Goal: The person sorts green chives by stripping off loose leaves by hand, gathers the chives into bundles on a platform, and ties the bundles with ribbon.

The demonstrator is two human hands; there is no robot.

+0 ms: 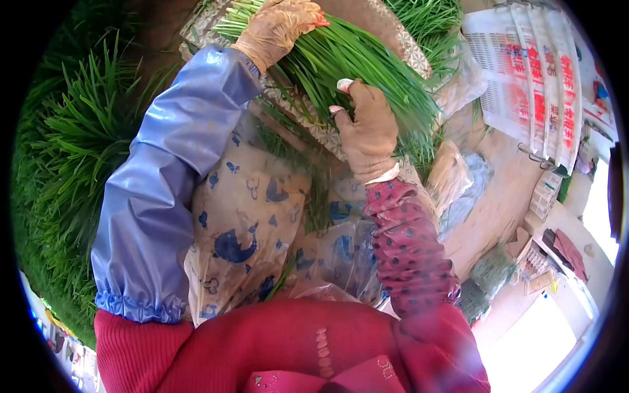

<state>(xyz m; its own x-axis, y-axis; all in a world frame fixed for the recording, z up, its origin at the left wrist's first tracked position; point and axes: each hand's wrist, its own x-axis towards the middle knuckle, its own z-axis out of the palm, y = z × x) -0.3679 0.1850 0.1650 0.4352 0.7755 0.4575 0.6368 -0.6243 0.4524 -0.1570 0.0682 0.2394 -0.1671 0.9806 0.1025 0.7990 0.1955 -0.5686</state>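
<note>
My left hand (274,31), in a worn tan glove, is closed around a bunch of green chives (367,62) near its pale stem end. Something orange-red shows at its fingertips. The long leaves fan out to the right over a patterned board (321,134). Just below the leaves is my right hand (371,128), gloved in brown with bare fingertips showing. Its thumb and forefinger are apart with nothing visible between them; the other fingers are partly hidden.
A large mass of chives (85,144) fills the left side, and more chives (426,23) lie at the top right. Plastic with blue prints (249,216) covers my lap. White sacks with red lettering (524,78) stand at right, beyond a crumpled plastic bag (449,170).
</note>
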